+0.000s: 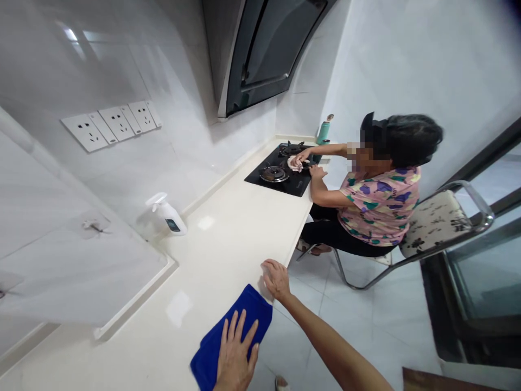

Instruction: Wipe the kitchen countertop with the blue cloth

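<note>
A folded blue cloth (254, 312) lies on the pale countertop (228, 233) near its front edge. My left hand (235, 347) presses flat on the cloth, fingers spread and palm down. Just beyond the cloth's far corner, my right hand (277, 279) rests at the counter edge. Its fingers are slightly bent over the surface, and I see nothing in them. A white spray bottle (173, 217) stands farther up the counter, close to the wall and apart from both hands.
A co-worker (378, 201) sits on a metal-framed chair (437, 222) at the right, wiping the black gas stove (293, 182) with a pale cloth (296, 164). A green bottle (323, 132) stands at the back corner. Above hangs a range hood (268, 49); wall sockets (120, 125) are left.
</note>
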`<state>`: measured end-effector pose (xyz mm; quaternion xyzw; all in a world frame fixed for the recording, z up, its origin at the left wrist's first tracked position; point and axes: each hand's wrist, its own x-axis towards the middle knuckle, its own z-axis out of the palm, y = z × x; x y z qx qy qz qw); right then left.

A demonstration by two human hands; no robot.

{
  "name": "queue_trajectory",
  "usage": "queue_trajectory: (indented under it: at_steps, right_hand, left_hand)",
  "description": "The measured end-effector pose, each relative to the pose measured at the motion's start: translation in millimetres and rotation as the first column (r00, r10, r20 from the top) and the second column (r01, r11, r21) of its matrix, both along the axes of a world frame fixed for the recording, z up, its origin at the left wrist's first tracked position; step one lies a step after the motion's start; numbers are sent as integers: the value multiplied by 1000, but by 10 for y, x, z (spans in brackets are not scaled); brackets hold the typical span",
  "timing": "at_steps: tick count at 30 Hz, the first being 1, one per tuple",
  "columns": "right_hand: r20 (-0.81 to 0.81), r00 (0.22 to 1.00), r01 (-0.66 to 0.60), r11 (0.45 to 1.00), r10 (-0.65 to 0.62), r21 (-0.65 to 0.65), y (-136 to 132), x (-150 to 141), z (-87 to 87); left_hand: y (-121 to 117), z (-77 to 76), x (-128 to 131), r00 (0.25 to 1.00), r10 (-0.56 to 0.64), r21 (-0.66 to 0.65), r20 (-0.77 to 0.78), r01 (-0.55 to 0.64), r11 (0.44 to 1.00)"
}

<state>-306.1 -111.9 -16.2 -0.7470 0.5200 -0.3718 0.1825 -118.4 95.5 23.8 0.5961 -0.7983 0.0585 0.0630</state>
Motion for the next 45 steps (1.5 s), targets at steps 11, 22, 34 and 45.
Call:
queue_trajectory:
  at_steps: [11,22,34,45]
  right_hand:
    - [-53,992,-108,983,117,151,-58,-126,162]
    - [-119,989,-59,980,82,190,-144,-123,24]
    - [-305,947,-76,993,100,90,-47,-105,-226]
    - [-448,879,84,977,-165,-195,476,432,-327]
  left_hand:
    - [-866,42,-235,983,-95,61,-157,106,992]
    - [-1801,-65,-327,969,-26,-13,-247,24,1000]
    - [-220,-58,351,969,169,-3,-178,-173,985]
    - [1323,78,1153,892,451,-55,-43,-453,890]
